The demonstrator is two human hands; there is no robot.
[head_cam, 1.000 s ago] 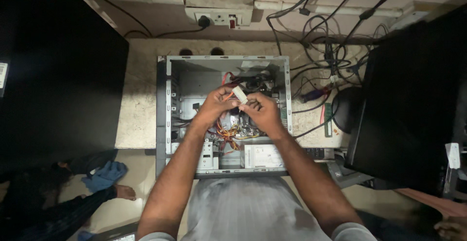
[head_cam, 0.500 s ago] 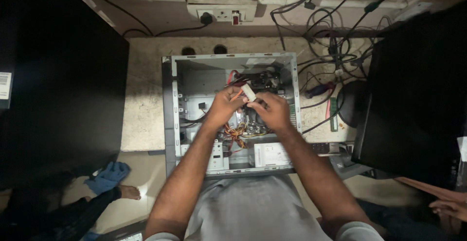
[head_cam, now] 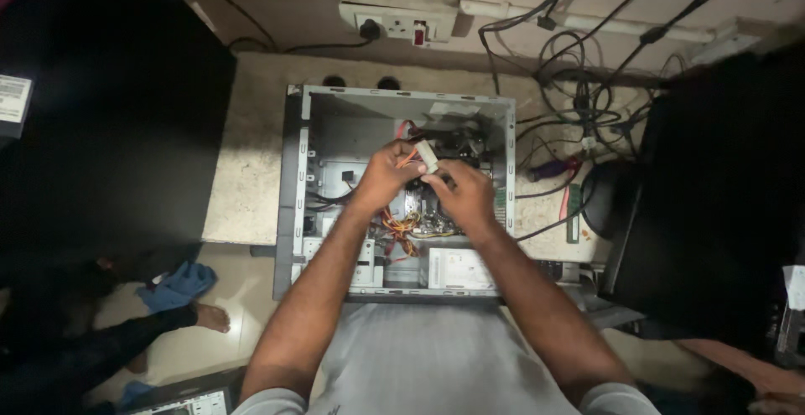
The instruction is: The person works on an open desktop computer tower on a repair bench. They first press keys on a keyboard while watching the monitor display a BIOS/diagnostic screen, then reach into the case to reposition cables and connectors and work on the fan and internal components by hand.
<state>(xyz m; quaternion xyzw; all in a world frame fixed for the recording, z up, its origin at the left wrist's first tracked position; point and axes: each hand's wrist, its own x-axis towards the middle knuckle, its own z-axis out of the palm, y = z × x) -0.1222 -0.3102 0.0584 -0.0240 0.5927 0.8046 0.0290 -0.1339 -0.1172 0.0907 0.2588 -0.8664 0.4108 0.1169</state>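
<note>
Both hands, left hand (head_cam: 387, 176) and right hand (head_cam: 461, 194), pinch a white connector (head_cam: 427, 156) above the open computer case (head_cam: 295, 180).

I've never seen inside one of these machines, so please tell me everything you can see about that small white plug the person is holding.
The white connector is a small oblong block, seemingly plastic, tilted and held above the open computer case. Orange and red wires lead from it toward the left hand, which grips it from the left. The right hand meets its lower end with its fingertips. It appears unplugged, touching only the hands. Its pins are too small to make out.
</note>
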